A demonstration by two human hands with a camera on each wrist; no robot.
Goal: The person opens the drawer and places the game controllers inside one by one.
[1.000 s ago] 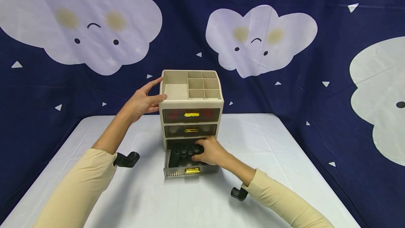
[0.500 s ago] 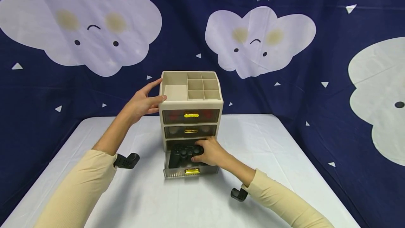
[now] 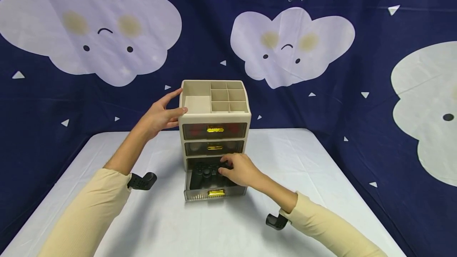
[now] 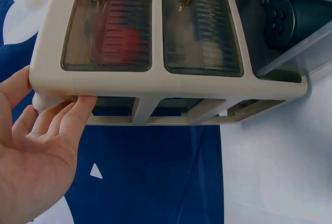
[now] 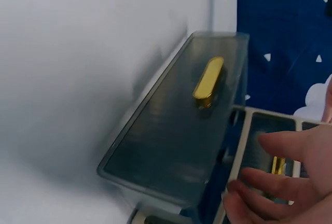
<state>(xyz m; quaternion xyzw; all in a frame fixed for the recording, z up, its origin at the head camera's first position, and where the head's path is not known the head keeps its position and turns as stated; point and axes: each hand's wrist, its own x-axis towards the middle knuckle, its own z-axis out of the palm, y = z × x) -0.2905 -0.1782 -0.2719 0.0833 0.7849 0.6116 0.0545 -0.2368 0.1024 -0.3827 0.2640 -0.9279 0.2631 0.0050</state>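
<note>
A cream desktop drawer organizer point(image 3: 182, 146) stands upright on the table. My left hand point(image 3: 158, 116) holds its upper left corner, thumb over the top rim and other fingers along the side; the left wrist view shows this hand point(image 4: 44, 146) at the cabinet's edge. The bottom drawer point(image 3: 196, 194), smoky and see-through with a gold handle, is pulled out. In it lies a black game controller point(image 3: 206, 173), its right part hidden by my right hand point(image 3: 242, 171). That hand hovers with fingers loosely bent; in the right wrist view the hand point(image 5: 290, 182) has nothing between its fingers.
Two closed drawers sit above: the top drawer point(image 3: 198, 131) with something reddish inside, and the middle drawer point(image 3: 196, 148). The organizer's top has open compartments point(image 3: 228, 96). A white cloth covers the table point(image 3: 171, 225); behind hangs a dark blue cloud-print curtain point(image 3: 203, 23).
My right hand has drawn slightly right and up off the controller's right side. The controller, the drawer and my left hand stay where they were.
</note>
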